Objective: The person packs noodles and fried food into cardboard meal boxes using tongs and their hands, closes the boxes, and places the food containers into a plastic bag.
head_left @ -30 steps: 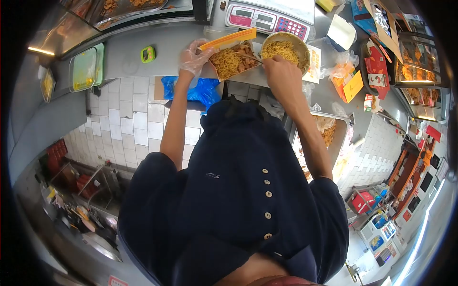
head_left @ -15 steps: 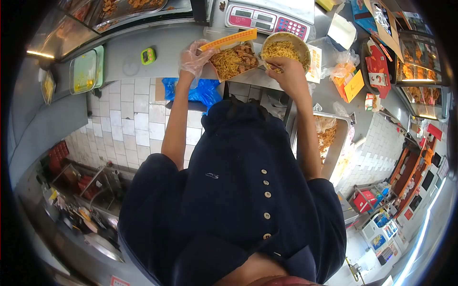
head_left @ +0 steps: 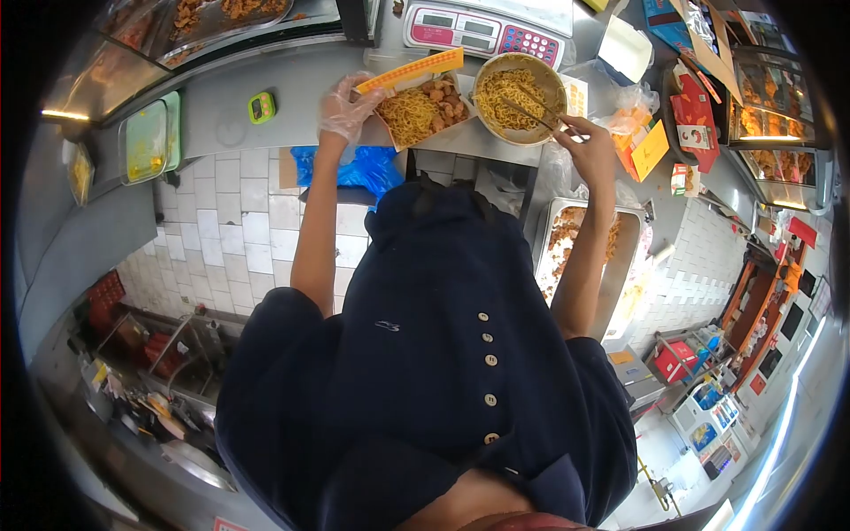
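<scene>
My left hand (head_left: 347, 108), in a clear plastic glove, is closed on the left edge of an open paper takeaway box (head_left: 410, 68), by its raised yellow-orange flap. Noodles (head_left: 409, 115) fill the left of the box and browned meat pieces (head_left: 445, 102) its right. Bare-skinned, my right hand (head_left: 584, 142) grips a pair of tongs (head_left: 534, 108). Their parted tips are in the noodles (head_left: 509, 93) of a round bowl (head_left: 561, 87), just right of the box. The thumb and fingers close round the near end of the tongs.
A scale (head_left: 482, 34) stands behind the bowl and box. Left on the counter are a green timer (head_left: 261, 108) and a clear-and-green tray (head_left: 144, 146). A metal tray of food (head_left: 611, 274) lies by my right forearm. A blue plastic bag (head_left: 367, 173) hangs below the counter's front edge.
My right hand and the tongs have moved right, from the takeaway box to the bowl. More of the meat in the box now shows. My left hand still holds the box.
</scene>
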Demonstrator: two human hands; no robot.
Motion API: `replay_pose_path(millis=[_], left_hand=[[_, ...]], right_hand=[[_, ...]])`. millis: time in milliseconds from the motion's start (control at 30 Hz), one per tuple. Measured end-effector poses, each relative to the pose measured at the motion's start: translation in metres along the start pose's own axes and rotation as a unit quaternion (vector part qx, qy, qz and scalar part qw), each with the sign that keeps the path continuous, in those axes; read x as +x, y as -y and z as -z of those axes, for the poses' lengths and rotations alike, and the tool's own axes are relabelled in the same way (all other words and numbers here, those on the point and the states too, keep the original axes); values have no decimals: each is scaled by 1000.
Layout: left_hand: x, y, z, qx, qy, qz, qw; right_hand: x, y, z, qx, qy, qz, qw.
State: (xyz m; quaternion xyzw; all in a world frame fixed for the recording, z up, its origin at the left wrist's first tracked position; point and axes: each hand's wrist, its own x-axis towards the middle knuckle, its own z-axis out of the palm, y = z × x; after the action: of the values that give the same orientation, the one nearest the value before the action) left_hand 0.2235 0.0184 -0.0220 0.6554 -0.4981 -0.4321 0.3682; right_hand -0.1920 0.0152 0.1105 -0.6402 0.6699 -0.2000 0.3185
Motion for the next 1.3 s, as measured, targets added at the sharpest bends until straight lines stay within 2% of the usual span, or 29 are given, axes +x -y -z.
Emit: replay_pose_path(millis=[100,167,200,267,333,433,533,600,633,767,800,867,1000,1033,1133,1300], left_hand=[[5,10,-3,-32,-5,-17,999],[12,22,-5,-60,-5,-32,998],[12,20,-5,-46,-9,-33,998],[8,15,-4,-30,-12,-33,999],[5,6,-2,-18,-12,-7,1000],[4,6,-2,-42,-13,-23,999],[4,7,-2,-7,-19,-17,1000],[5,11,-2,-23,-18,-13,999],[5,14,-3,-38,-13,-12,999],[7,19,-4,-55,-11,-18,998],[8,20,-2,-6,-12,-24,1000],[11,22,-3,42,-11,-31,999],[9,15,-6,-27,-14,-16,999],[8,11,-5,-50,-13,-9,999],[4,3,-3,-29,-10,-1,1000],[9,16,-4,-17,-15,-25,999]], right_hand=[[2,-9,1,-78,-10,-21,997],[1,-10,-14,-164,-57,67,983],[4,-6,-20,-164,-60,64,983],[9,3,-32,-252,5,17,968],[11,1,-39,-257,21,12,966],[11,-9,-44,-310,26,39,950],[8,-18,-36,-309,-2,62,949],[-1,-23,-25,-194,-51,97,975],[-4,-25,-20,-195,-49,99,975],[-11,-43,1,-59,-51,29,997],[-13,-49,7,-3,-42,-8,999],[-15,-61,17,-6,-49,-8,999],[-26,-41,36,10,-68,-8,998],[-29,-36,40,50,-76,-14,996],[-36,-19,55,96,-96,-6,991],[-48,17,87,138,-194,-19,971]])
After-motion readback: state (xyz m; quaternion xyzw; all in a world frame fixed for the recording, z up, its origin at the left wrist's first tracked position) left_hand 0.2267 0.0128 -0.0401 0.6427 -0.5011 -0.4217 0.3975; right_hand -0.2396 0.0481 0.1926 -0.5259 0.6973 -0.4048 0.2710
